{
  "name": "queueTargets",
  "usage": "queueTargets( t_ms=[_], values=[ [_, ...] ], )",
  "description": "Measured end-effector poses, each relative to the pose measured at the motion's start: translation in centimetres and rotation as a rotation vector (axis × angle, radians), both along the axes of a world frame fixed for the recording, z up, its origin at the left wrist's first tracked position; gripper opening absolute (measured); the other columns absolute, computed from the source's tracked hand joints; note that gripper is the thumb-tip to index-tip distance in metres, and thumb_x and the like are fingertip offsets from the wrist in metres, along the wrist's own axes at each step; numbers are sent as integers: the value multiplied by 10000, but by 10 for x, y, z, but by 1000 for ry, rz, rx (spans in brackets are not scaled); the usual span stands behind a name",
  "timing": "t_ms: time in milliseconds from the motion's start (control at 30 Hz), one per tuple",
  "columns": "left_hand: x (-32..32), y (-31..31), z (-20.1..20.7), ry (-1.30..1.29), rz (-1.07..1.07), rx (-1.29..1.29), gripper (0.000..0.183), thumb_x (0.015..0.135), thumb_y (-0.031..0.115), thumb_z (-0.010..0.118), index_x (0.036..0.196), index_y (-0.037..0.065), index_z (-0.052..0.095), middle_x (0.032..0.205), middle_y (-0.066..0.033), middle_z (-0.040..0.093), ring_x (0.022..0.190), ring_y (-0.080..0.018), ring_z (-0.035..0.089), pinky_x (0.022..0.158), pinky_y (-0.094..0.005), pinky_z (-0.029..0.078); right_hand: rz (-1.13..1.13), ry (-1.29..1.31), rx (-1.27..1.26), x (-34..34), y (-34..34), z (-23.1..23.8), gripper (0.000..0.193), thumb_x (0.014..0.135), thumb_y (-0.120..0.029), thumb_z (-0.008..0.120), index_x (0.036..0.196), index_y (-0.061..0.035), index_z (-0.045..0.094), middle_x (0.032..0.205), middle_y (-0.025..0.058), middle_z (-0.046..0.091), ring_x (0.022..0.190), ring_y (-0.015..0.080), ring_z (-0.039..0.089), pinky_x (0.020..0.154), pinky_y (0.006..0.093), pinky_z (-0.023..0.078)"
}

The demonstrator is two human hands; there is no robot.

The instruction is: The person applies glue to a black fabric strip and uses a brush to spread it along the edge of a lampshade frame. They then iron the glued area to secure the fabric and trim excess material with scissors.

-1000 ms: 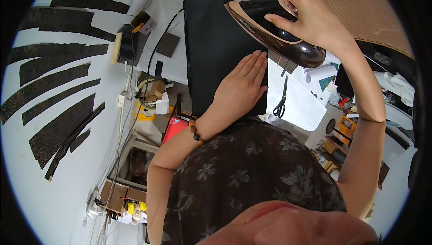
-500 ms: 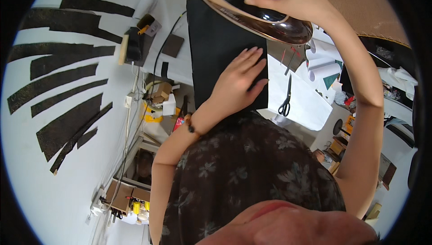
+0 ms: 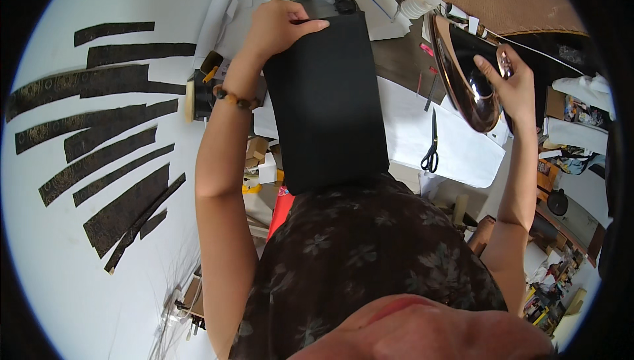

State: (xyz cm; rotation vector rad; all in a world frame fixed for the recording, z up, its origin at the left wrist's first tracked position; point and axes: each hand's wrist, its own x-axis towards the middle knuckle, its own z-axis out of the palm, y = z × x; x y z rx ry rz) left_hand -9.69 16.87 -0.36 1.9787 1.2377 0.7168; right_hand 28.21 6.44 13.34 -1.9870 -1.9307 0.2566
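A black piece of cloth [image 3: 327, 106] lies in front of me, reaching down to my body, over a dark board with a rounded far end [image 3: 325, 3]. My left hand [image 3: 281, 28] is at the cloth's far left edge, fingers closed on it with the thumb on top. Off to the right, my right hand [image 3: 518, 89] grips the handle of a shiny copper-and-black iron [image 3: 465, 72]. The iron is tilted and apart from the cloth. Its soleplate is mostly hidden from this angle.
Black-handled scissors [image 3: 431, 145] lie on white paper [image 3: 472, 152] right of the cloth. Behind stand a white thread cone [image 3: 421, 2] and a thin blue pencil [image 3: 375, 3]. Black strips [image 3: 142, 51] hang on the left wall. Cluttered shelves [image 3: 581, 112] fill the right side.
My right hand has carried the iron off the cloth to the right. My left hand has gone from lying flat on the cloth to its far edge, closing on it.
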Motion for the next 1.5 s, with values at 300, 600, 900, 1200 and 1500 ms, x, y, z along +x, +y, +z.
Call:
queueTargets(
  t_ms=[300, 600, 900, 1200, 1500],
  values=[
    [-19, 12, 16, -7, -87, -352, 234, 831, 214, 745, 868, -15, 720, 776, -39, 678, 794, -121, 595, 750, -285, 457, -18, 93, -7, 21, -14, -43, 366, 798, -314, 797, 795, -13, 589, 567, 9, 444, 537, 87, 356, 484, 242, 294],
    [19, -23, 15, 447, 69, 459, 294, 921, 188, 608, 1113, -30, 648, 1065, -208, 665, 998, -361, 616, 956, -431, 436, 35, 206, 121, 11, 33, -88, 439, 761, -409, 803, 891, -19, 650, 667, 69, 605, 575, 121, 490, 571, 252, 439],
    [75, -61, 7, 598, 153, 477, 704, 953, 500, 477, 1398, -39, 395, 1301, -171, 529, 1209, -325, 479, 1076, -423, 310, 620, 562, 49, -34, 180, -145, 424, 821, -220, 768, 1174, -90, 573, 769, -28, 440, 763, 81, 436, 753, 222, 406],
    [79, -65, 26, 657, 108, 364, 790, 872, 555, 588, 1370, -34, 415, 1189, -169, 550, 1080, -321, 513, 987, -408, 361, 1039, 595, -160, -127, 284, -228, 330, 791, -190, 789, 964, -85, 529, 758, -30, 441, 709, 124, 430, 697, 280, 400],
    [85, -60, 24, 588, 58, 403, 818, 797, 540, 670, 1348, -23, 450, 1150, -167, 563, 1096, -316, 516, 984, -398, 368, 1148, 17, -314, -171, 275, -256, 369, 734, -123, 783, 1006, -77, 537, 827, 59, 563, 765, 263, 516, 718, 369, 443]
  ],
)
